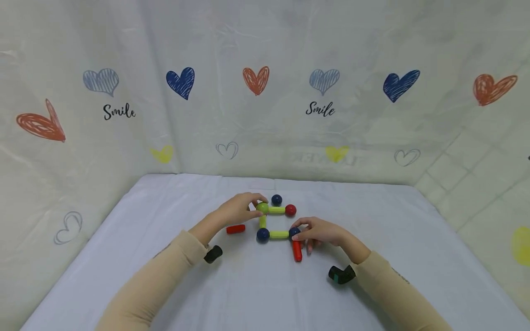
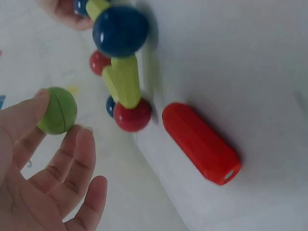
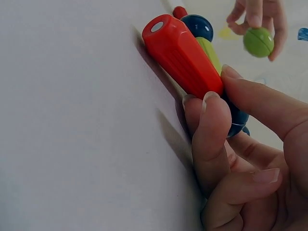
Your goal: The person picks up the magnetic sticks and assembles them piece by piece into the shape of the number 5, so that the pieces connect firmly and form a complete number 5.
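Observation:
My left hand (image 1: pixel 240 209) pinches a green ball (image 2: pixel 58 110) between thumb and fingers, held up off the table. In the head view that ball overlaps a corner of the shape of rods and balls; the left wrist view shows a red ball (image 2: pixel 132 115) at this corner. Yellow-green rods (image 1: pixel 279 235) link the corner to a dark blue ball (image 1: pixel 262 235) and to another red ball (image 1: pixel 290 210). My right hand (image 1: pixel 325 231) grips a dark blue ball (image 3: pixel 238 117) at the near right corner, partly covered by fingers. A red rod (image 3: pixel 180 53) extends from it towards me.
A loose red rod (image 1: pixel 235 229) lies on the white tablecloth (image 1: pixel 248 294), left of the shape. Just beyond the shape sits a dark blue ball (image 1: pixel 276 200). Dark wrist cameras (image 1: pixel 341 275) stick out under both sleeves. A pale backdrop (image 1: pixel 265 124) with hearts stands behind the table.

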Available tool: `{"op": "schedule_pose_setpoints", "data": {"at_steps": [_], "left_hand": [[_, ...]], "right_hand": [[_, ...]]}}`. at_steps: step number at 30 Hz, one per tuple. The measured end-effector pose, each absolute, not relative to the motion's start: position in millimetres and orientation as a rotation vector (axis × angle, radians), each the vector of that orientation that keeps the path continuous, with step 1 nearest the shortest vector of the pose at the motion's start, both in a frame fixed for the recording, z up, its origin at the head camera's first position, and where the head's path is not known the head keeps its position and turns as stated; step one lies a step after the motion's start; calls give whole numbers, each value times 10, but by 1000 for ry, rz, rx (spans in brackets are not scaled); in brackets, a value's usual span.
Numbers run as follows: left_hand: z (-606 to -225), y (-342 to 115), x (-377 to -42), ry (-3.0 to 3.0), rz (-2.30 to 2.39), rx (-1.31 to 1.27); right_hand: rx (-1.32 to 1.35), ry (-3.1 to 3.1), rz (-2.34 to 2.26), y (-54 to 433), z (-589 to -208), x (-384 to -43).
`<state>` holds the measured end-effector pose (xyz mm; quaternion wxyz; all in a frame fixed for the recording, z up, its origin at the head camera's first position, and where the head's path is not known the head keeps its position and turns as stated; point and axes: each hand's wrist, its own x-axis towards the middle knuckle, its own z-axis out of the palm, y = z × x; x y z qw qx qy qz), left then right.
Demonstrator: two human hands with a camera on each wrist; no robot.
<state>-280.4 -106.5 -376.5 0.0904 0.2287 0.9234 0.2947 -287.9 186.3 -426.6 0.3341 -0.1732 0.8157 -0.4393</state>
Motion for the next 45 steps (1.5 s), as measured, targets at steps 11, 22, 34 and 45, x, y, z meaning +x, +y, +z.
{"op": "schedule_pose_setpoints", "data": {"at_steps": [11,22,34,45], "left_hand": [[-3829,-878,-2427,2701,819,854],[-3925,-747,-2206,2567,802,886],[-4017,-630,-2088,2501,702,1054],[-3996,-373,-2019,2507,327,1366]], "right_hand": [[-433,2145,-1166,1894,-4272,-2878],[-420,2167,-1203,1904,-4306,-2896],[-427,2141,-1215,1875,-4314,-2871],[-405,2131,-1212,1896,-4312,-2889]]}}
